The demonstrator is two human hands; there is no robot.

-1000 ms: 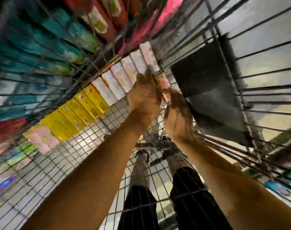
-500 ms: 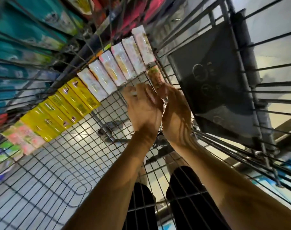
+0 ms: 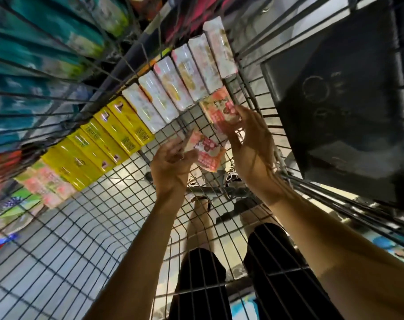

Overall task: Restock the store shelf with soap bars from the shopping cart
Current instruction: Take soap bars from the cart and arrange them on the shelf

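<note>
Reaching down into the wire shopping cart [image 3: 81, 239], both hands work near its far right corner. The left hand [image 3: 171, 165] has its fingers [image 3: 173, 146] curled round one pink-and-orange soap bar [image 3: 206, 154], lifted off the mesh and tilted. The right hand [image 3: 251, 144] pinches a second pink soap bar [image 3: 219, 109] between thumb and fingers, just in front of the row along the cart's far wall. That row runs from a group of white-and-pink wrapped bars [image 3: 185, 72] at the right, through yellow boxes [image 3: 104, 139] in the middle, to pink-and-green packs [image 3: 46, 183] at the left. The yellow boxes show barcodes and small print, but no brand can be read; the held bars carry a round pink emblem and lines of writing too blurred to make out. A dark folded seat panel [image 3: 339, 93] with faint ring markings closes the cart's right side. Beyond the wires, the store shelf goods [image 3: 46, 42] smear into teal, green and red streaks. Bare legs and dark shorts show through the mesh below.
</note>
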